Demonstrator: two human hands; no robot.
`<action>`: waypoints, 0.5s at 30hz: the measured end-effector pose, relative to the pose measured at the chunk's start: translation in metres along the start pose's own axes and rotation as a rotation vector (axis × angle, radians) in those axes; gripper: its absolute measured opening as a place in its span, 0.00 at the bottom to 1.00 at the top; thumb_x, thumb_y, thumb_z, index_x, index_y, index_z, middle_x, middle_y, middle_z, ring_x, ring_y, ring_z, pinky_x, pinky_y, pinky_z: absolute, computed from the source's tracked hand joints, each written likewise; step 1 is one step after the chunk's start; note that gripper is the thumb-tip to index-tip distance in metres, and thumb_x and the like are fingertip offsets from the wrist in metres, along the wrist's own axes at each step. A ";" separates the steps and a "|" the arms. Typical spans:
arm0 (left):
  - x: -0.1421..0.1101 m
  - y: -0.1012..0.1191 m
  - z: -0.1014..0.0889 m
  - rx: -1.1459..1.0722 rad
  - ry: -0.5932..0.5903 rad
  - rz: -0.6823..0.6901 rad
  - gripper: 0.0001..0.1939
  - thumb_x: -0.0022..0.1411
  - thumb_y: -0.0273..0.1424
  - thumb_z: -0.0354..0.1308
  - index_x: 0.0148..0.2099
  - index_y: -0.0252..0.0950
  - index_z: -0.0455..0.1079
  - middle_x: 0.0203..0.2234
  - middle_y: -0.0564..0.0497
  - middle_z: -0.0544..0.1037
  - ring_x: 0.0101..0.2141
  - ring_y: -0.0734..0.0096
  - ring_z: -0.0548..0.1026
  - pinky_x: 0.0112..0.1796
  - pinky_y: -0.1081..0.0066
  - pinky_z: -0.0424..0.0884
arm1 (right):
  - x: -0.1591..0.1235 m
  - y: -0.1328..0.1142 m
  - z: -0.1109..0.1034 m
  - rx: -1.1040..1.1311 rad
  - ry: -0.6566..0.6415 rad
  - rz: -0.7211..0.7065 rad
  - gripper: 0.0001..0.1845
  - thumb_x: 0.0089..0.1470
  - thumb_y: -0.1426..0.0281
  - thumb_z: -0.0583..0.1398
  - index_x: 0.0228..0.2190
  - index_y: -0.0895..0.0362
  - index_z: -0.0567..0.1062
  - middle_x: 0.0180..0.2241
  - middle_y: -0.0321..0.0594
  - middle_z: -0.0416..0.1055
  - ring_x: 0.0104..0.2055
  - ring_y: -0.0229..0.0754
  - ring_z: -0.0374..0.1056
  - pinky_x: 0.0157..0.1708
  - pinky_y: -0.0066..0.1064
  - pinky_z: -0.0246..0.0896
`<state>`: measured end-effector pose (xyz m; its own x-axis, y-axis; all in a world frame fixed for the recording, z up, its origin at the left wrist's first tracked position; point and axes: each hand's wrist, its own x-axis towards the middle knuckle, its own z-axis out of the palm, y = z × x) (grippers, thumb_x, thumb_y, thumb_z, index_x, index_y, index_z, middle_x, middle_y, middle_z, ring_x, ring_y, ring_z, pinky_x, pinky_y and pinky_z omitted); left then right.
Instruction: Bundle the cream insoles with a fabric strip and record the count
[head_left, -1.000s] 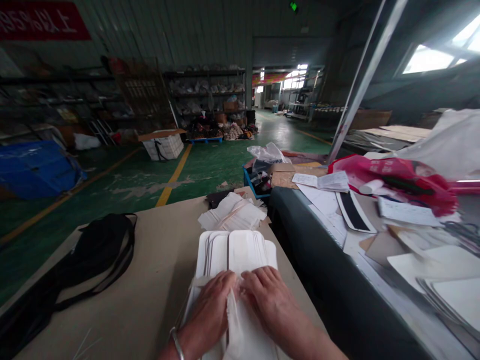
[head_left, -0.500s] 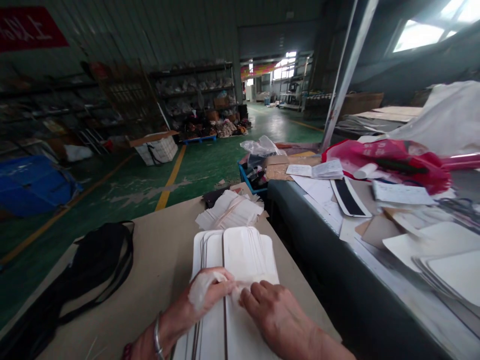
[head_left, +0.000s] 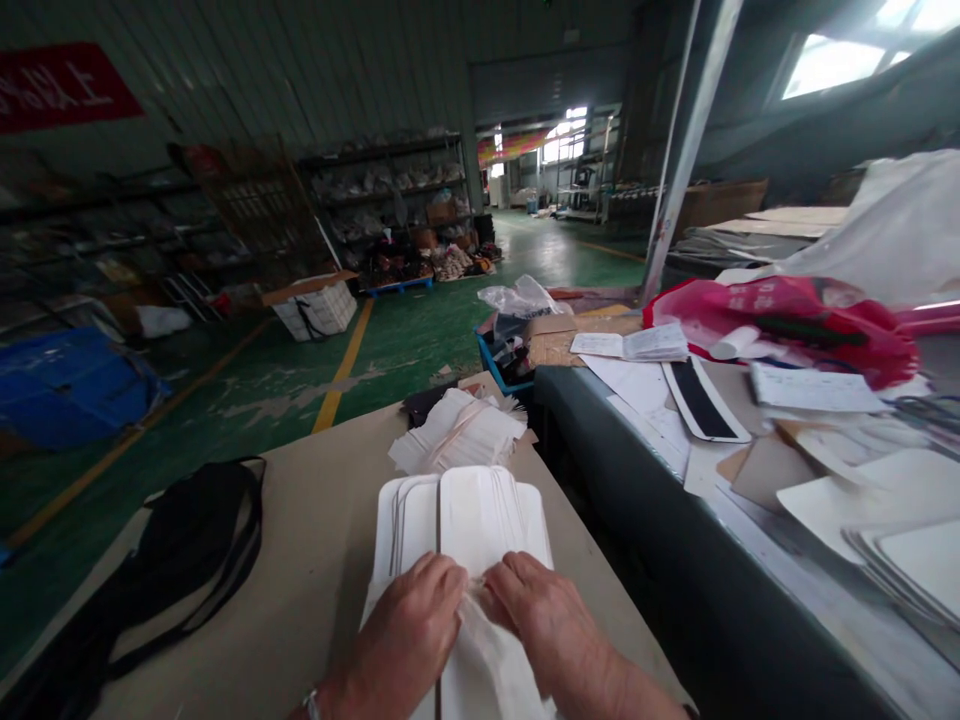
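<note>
A fanned stack of white flat pieces (head_left: 465, 515) lies on the brown table (head_left: 300, 560) right in front of me. My left hand (head_left: 409, 635) and my right hand (head_left: 544, 625) rest side by side on the near end of the stack. Both have their fingers curled and pinched on a strip of white cloth (head_left: 484, 660) that runs between them over the stack. A metal bangle (head_left: 309, 705) shows on my left wrist.
A bundle of small white pieces (head_left: 457, 432) lies beyond the stack. A black strapped bag (head_left: 180, 545) lies on the table's left. To the right stands a dark workbench (head_left: 675, 500) strewn with paper, cut boards and a red plastic bag (head_left: 780, 320). Green floor and shelves lie behind.
My left hand, lifted half a second ago with white cloth over its fingers, is back down flat beside the right hand. The cloth strip again lies between both hands.
</note>
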<state>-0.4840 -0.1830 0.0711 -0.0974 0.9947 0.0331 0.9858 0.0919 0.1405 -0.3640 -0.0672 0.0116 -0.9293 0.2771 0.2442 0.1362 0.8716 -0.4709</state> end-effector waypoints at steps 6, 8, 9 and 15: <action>-0.004 -0.014 0.010 0.302 0.336 0.200 0.18 0.60 0.16 0.35 0.41 0.29 0.66 0.30 0.45 0.72 0.29 0.68 0.71 0.30 0.72 0.69 | 0.000 0.000 -0.007 0.105 -0.077 0.024 0.06 0.57 0.75 0.52 0.28 0.56 0.64 0.28 0.35 0.67 0.30 0.38 0.64 0.29 0.28 0.56; -0.003 -0.021 0.011 0.340 0.378 0.216 0.20 0.62 0.17 0.32 0.44 0.28 0.64 0.31 0.45 0.72 0.30 0.69 0.71 0.30 0.73 0.69 | 0.001 -0.002 -0.010 0.132 -0.102 0.033 0.07 0.57 0.75 0.51 0.28 0.56 0.64 0.27 0.36 0.67 0.29 0.38 0.64 0.29 0.28 0.56; -0.003 -0.023 0.011 0.354 0.382 0.219 0.20 0.63 0.18 0.32 0.45 0.28 0.64 0.31 0.45 0.72 0.30 0.70 0.71 0.31 0.73 0.69 | 0.002 -0.002 -0.012 0.136 -0.106 0.030 0.08 0.57 0.75 0.50 0.28 0.56 0.65 0.27 0.36 0.67 0.28 0.38 0.64 0.29 0.28 0.56; -0.007 -0.035 0.026 0.327 0.522 0.200 0.14 0.64 0.19 0.40 0.48 0.26 0.63 0.34 0.45 0.71 0.37 0.70 0.70 0.40 0.71 0.69 | 0.029 0.002 -0.027 0.235 0.018 0.039 0.11 0.57 0.75 0.50 0.32 0.57 0.72 0.31 0.41 0.68 0.35 0.41 0.62 0.35 0.30 0.57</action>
<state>-0.5139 -0.1922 0.0400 0.1204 0.8485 0.5154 0.9744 -0.0018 -0.2246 -0.3817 -0.0465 0.0405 -0.9184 0.3177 0.2356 0.0866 0.7426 -0.6641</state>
